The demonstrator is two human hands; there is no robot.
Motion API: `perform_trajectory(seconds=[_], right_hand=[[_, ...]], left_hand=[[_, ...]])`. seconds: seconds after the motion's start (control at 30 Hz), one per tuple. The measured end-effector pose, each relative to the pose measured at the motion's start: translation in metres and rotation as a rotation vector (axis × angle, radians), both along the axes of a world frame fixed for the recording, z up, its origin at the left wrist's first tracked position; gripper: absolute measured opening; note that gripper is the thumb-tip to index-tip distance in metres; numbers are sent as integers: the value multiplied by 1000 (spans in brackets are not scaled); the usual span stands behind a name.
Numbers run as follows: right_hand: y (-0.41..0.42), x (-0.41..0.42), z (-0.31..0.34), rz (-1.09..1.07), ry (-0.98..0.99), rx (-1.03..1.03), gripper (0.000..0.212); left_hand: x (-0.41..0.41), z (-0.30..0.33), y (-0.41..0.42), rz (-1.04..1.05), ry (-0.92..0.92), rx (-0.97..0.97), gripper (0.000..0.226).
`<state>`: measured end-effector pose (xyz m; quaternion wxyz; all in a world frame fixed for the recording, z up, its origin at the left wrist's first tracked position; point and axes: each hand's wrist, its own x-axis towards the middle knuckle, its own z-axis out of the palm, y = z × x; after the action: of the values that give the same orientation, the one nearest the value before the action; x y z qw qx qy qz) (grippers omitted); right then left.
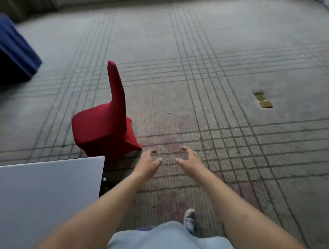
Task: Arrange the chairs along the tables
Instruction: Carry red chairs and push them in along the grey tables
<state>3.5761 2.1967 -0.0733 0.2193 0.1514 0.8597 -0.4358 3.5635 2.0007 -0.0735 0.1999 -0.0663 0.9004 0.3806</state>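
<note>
Red stretch fabric covers the one chair (104,118) in view, from the top of the backrest to the floor, so frame and legs are hidden. It stands upright on the carpet, just ahead and to the left of the left hand (147,162), apart from it, with its seat facing left, away from both hands. Its lower edge sits close to the corner of the white table (40,184), which lies below and left of the left hand.

Both hands are held out in front of the body, empty, fingers loosely spread and slightly curled. The right hand (189,160) is just beside the left, further from the chair. Neither touches anything.

Handling, as judged: a covered banquet-type chair, likely light enough to shift with two hands. The cover is soft and will probably slip and bunch over the stiff frame beneath, so a pinch of cloth alone would be unreliable. The sound hold is the top of the backrest, ahead and above-left of the left hand, gripped through the fabric, with the other hand at the seat edge.

A blue-covered piece (12,51) stands far left, well apart.
</note>
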Motion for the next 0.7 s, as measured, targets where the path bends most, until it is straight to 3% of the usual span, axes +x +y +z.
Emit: perform_trajectory(seconds=[0.4,0.7], right_hand=[[19,-139,12,225,-42,3,63],[37,-298,9,271,-59,127,62]], left_hand=[[-112,2,29,204,-5,34,45],[-269,-35,71,207,-80,162,47]])
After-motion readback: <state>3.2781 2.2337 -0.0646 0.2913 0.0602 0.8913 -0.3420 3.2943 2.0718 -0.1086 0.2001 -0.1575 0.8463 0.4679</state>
